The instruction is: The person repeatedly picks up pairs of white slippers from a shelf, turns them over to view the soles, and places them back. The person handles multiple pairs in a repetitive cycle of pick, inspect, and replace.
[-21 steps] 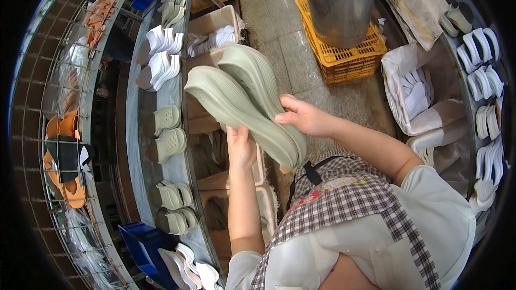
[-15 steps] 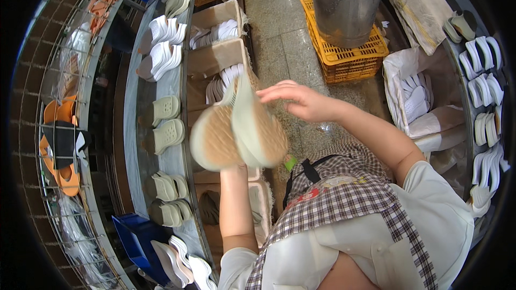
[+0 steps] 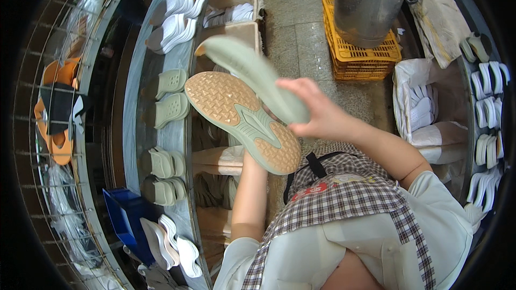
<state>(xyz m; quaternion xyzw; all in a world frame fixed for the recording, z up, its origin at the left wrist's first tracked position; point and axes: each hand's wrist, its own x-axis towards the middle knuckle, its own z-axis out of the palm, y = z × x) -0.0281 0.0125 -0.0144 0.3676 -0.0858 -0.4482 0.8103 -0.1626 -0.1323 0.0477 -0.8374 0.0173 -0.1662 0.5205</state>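
Observation:
Two pale green shoe soles are raised in front of my chest. One sole [image 3: 226, 99] shows its underside, with tan textured pads at both ends and a grooved green middle. My left forearm [image 3: 250, 198] rises behind it; the sole hides that hand's fingers, and it appears to rest in their grip. My right hand [image 3: 322, 108] is closed round one end of the other sole [image 3: 242, 64]. That second sole is turned on its side and slightly blurred. It slants up to the left, partly behind the patterned one.
At left, a shelf [image 3: 161, 56] carries rows of white and pale green soles, with a blue bin [image 3: 126, 217] nearby. Lined bins [image 3: 236, 1] stand beside it. A metal bucket [image 3: 371, 8] sits on a yellow crate [image 3: 344, 56]. White soles [image 3: 486, 75] line the right shelf.
The two soles, held together before, are now spread apart. My right hand, formerly open beside them, has closed on one and turned it sideways. The patterned sole has tilted, its underside showing fully.

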